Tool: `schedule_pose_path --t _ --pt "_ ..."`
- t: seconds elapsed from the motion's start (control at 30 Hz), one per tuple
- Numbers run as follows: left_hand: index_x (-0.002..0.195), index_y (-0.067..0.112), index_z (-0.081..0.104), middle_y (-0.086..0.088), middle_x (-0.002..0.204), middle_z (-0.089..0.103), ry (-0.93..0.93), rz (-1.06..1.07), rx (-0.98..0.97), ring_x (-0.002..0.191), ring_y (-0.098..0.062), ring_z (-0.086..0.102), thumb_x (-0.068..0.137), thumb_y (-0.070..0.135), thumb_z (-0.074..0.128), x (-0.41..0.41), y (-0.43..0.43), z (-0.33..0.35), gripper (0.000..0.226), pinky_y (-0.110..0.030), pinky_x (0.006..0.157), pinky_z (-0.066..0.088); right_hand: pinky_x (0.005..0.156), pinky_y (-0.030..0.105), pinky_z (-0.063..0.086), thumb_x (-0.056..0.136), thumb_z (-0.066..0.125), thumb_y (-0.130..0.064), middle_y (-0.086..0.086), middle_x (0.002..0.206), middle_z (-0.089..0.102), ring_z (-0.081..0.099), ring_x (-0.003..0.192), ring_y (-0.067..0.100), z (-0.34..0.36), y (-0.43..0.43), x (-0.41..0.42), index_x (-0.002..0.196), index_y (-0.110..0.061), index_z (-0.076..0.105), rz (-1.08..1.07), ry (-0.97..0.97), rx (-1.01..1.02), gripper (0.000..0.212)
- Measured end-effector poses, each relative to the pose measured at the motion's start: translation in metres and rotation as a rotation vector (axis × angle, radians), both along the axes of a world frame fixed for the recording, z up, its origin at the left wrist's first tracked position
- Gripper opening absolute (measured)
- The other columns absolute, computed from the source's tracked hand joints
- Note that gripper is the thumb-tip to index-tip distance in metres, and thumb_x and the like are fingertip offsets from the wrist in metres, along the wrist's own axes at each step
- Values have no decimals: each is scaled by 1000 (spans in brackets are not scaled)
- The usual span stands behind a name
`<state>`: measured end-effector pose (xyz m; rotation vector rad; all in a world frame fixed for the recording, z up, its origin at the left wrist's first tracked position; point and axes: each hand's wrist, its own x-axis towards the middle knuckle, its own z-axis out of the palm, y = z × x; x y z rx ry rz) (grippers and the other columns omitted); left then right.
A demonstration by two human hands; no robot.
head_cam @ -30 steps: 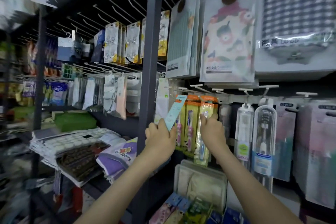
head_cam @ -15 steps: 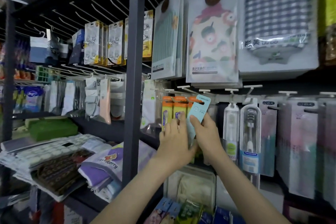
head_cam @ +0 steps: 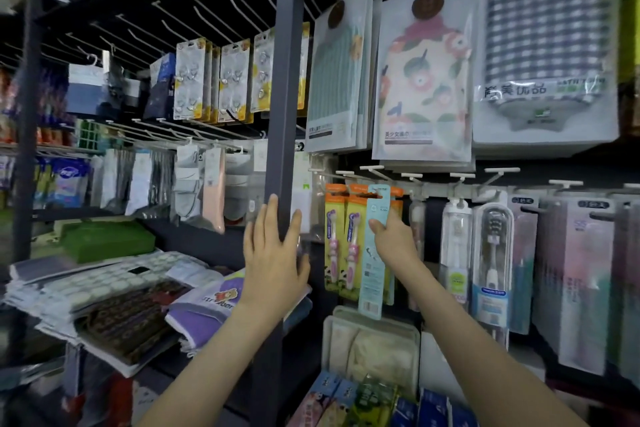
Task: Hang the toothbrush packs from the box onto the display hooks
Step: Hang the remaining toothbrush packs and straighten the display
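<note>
The hanging step is in hand. A light blue card-backed toothbrush pack (head_cam: 372,274) is held upright at the lower row of white T-ended wire display hooks (head_cam: 372,170). It is just in front of the orange-and-yellow children's toothbrush packs (head_cam: 334,239) that already hang there. Its top edge is level with their tops.

The pack is pinched in the grip of the right hand (head_cam: 393,241) about a third of the way down, with the thumb on the front face and the fingers curled behind the card. Whether the hang hole at the top has already been passed over a hook cannot be told, because the hole and the hook tip are not distinctly shown.

Nothing is held by the left hand (head_cam: 273,253). Its fingers are straight and spread, and it is laid flat against the dark grey upright metal shelf post (head_cam: 289,80), seemingly as a brace.

If the hole is not yet threaded, the card top must be lined up with the hook tip and pushed back along the wire. Only then should the pinch be released, or the pack may drop.

More stock is judged to remain, since brightly printed flat packs (head_cam: 367,399) are seen low in the view, probably in the box. A further pack would then have to be fetched from there.
</note>
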<state>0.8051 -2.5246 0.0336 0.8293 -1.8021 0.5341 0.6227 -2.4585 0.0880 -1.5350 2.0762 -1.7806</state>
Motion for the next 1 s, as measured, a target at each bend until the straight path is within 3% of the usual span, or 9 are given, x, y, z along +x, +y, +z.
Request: schedule_pose_path --t 0.1,0.27,0.37,0.5,0.6,0.7,0.83,0.9,1.0 --pt "136 9 51 -28 149 29 -17 -23 30 136 -40 24 62 17 84 7 2 -14 81 -60 102 35 62 32 44 100 45 -23 8 114 60 57 81 20 -10 -3 3 133 -14 38 -66 -2 -5 34" --pt "137 10 45 -25 150 25 -34 -151 91 136 -40 24 65 19 83 -5 29 -54 82 -61 102 35 81 40 52 98 49 -17 7 127 51 57 104 24 -62 33 10 146 -18 26 -190 170 -44 53" --pt "136 10 47 -22 148 30 -56 -323 197 131 -39 31 71 23 80 -23 67 -87 73 -58 98 41 89 32 47 98 49 -20 1 127 51 51 112 16 -108 86 12 146 -17 28 -229 264 -17 53" --pt "134 13 50 -17 145 37 -181 -539 396 127 -38 46 77 27 75 -52 144 -142 64 -49 93 50 82 20 45 97 50 -17 -6 122 49 50 100 3 -174 181 2 144 -30 27 -234 254 139 54" --pt "148 19 31 -7 158 13 -338 -713 593 145 -28 18 97 35 50 -70 213 -173 57 -39 114 26 84 27 49 95 53 -13 -11 116 51 54 100 6 -219 264 -17 143 -28 30 -291 282 270 56" --pt "150 20 26 -2 158 11 -510 -835 674 145 -23 12 101 36 38 -89 277 -207 53 -34 117 19 80 38 50 95 53 -12 -16 111 50 59 96 21 -260 358 -39 146 -22 31 -414 171 401 56" --pt "142 15 41 -3 146 35 -713 -989 750 135 -21 34 100 32 42 -123 364 -256 45 -33 110 34 77 24 40 94 52 -5 8 128 51 58 95 23 -320 486 -73 145 -11 32 -618 24 548 55" --pt "145 21 35 3 146 33 -842 -1030 827 133 -15 34 102 33 39 -143 407 -283 45 -25 102 35 84 17 34 94 51 -7 10 137 45 54 112 23 -359 550 -95 146 -10 29 -663 -59 668 56" --pt "146 28 31 7 144 34 -997 -1032 939 121 -12 46 103 35 36 -182 471 -330 44 -20 82 45 102 31 36 97 51 -15 10 151 30 37 134 28 -426 635 -129 150 -10 19 -694 -270 886 63"
